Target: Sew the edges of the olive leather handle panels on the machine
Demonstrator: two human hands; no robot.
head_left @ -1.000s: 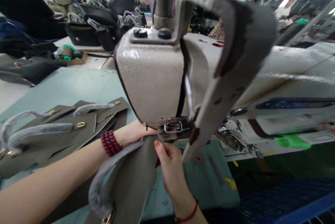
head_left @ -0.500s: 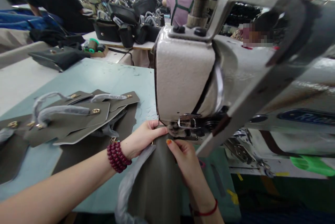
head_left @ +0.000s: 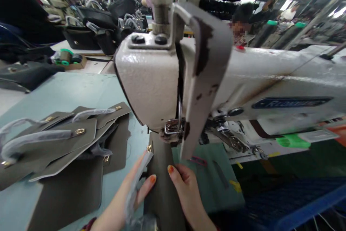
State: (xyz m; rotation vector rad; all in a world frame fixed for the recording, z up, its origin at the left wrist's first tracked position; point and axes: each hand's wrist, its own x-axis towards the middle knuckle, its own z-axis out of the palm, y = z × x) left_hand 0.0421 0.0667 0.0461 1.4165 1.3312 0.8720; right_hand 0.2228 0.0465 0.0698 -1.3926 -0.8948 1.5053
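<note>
A grey-brown leather bag panel (head_left: 161, 187) lies under the head of a sewing machine (head_left: 151, 83), its far end beneath the presser foot area. A plastic-wrapped handle (head_left: 132, 193) with a gold-coloured fitting (head_left: 149, 148) runs along its left side. My left hand (head_left: 139, 184) holds the panel's left edge, thumb on top, partly hidden behind the handle. On the right edge, my right hand (head_left: 186, 189) pinches the panel with its thumb above and fingers curled. The needle point is hidden by the machine head.
Several similar panels with wrapped handles (head_left: 62, 141) are piled on the pale blue-green table (head_left: 89, 85) to the left. A pink-rimmed small tool (head_left: 198, 160) lies right of the panel. Thread spools (head_left: 65, 57) and black bags (head_left: 81, 36) stand behind. Co-workers are in the background.
Both hands have slid back from the presser foot along the panel, toward me. The left thumb has moved away from the needle area. My view has shifted to the right.
</note>
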